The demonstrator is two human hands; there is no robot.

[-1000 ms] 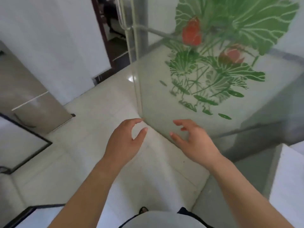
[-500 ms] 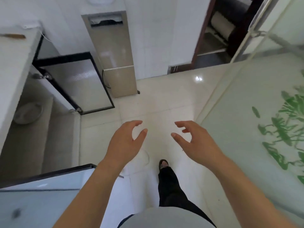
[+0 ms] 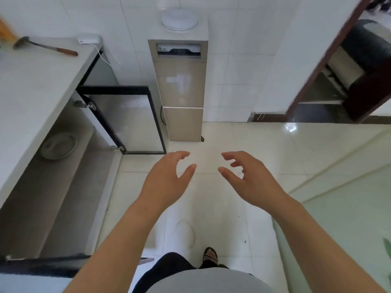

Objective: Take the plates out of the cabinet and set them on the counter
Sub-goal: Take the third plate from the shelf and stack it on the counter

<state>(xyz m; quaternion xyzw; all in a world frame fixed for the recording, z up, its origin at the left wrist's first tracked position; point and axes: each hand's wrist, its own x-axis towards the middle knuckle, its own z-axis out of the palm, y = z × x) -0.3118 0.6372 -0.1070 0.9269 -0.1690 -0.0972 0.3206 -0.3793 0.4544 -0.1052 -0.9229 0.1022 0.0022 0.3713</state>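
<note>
**2 empty hands, 1 plate sighted in the open cabinet**

Item 1: left hand (image 3: 167, 182). Held out over the floor at centre frame, fingers curled and spread, thumb apart from them, nothing in it. The loose half-cupped shape reads as readiness to take a rim, not as a grasp.

Item 2: right hand (image 3: 251, 182). Mirror of the left, at 3 o'clock from it, the 2 well apart. Also half-open and holding nothing. Both palms face inward, likely so the pair can close on either side of a dish.

Item 3: plate (image 3: 58, 145). 1 round, pale metal-looking dish, lying flat on a shelf inside the cabinet (image 3: 63, 187), at 9 o'clock from the hands and well apart from them. Whether more plates lie deeper in cannot be told.

Item 4: cabinet door (image 3: 127, 121). Black-framed, frosted panel, swung fully open toward 12 o'clock, which leaves the shelf reachable.

Item 5: counter (image 3: 36, 85). White top directly above the cabinet, at 10 o'clock. Near its far end lies a hammer (image 3: 45, 47), and at its back corner a small white box (image 3: 87, 40) with a cord. The near stretch is bare, the sensible landing spot.

Status, as judged: approach stage; no plate lifted. Next move calls for a turn toward 9 o'clock and a low reach.
</note>
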